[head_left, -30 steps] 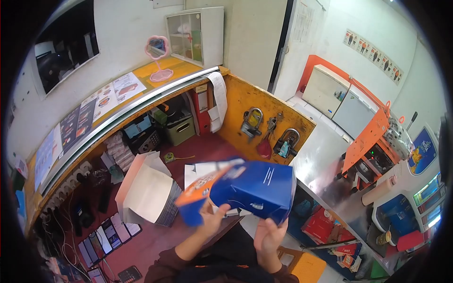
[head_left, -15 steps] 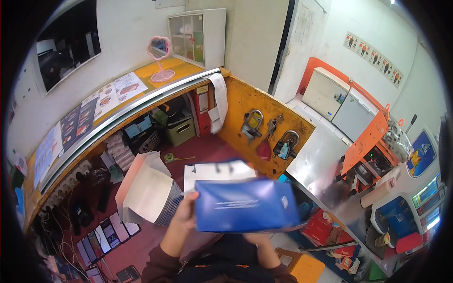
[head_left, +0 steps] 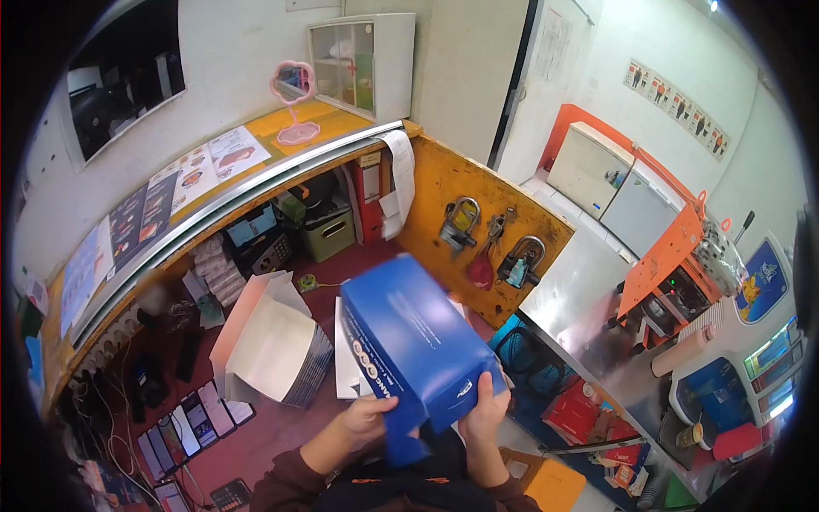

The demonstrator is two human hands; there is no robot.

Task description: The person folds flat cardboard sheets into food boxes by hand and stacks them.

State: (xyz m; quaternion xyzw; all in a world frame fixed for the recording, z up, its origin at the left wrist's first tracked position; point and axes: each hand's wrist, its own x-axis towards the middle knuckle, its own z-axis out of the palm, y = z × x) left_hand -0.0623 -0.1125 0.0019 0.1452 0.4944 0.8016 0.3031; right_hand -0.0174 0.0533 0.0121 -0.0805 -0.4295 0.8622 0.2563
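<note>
A blue cardboard box (head_left: 414, 328) with white print is held tilted over the front of the red desk. My left hand (head_left: 363, 421) pinches its lower left edge, near a loose blue flap that hangs down. My right hand (head_left: 483, 411) grips its lower right corner, thumb on the outer face. Left of it an open box (head_left: 271, 350) with a pale inside and a pinkish flap stands on the desk (head_left: 281, 444). White paper (head_left: 345, 358) lies partly hidden beneath the blue box.
Several phones (head_left: 194, 427) lie at the lower left, with cables beside them. A green bin (head_left: 328, 237) and a red binder (head_left: 368, 205) fill the shelf. Padlocks (head_left: 461, 224) hang on the yellow panel. A metal counter (head_left: 572, 290) runs along the right.
The blue box has been turned over and tilted between my hands, and a loose flap now hangs toward me. My right hand has come into view at its lower right corner.
</note>
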